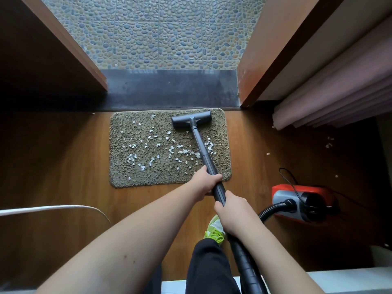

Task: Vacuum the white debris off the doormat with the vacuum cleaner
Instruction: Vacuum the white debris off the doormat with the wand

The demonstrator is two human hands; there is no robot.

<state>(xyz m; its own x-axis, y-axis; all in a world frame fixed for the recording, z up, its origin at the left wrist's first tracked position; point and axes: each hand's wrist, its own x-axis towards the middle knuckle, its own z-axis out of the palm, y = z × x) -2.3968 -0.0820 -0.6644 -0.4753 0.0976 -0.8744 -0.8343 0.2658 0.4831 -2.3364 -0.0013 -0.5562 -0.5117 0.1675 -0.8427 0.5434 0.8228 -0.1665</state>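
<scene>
Head view, looking down at a wooden floor by an open doorway. A shaggy brown doormat lies just inside the dark threshold. White debris is scattered over most of the mat, thickest across the middle and near edge. The vacuum's flat dark head rests on the mat's far right part, where the pile looks mostly free of bits.

Both hands hold the black wand. The left hand has its grip wrapped round the wand over the mat's near edge. The right hand grips it just behind, fingers curled round where wand meets ribbed hose. The hose loops right to a red vacuum body on the floor. A green shoe shows below the hands.

Risks, as a judgement: suction may lift or bunch the light mat, flicking bits onto the floor; pulling far could tug the body by its hose. A few flakes already lie off the mat near the curtain.
</scene>
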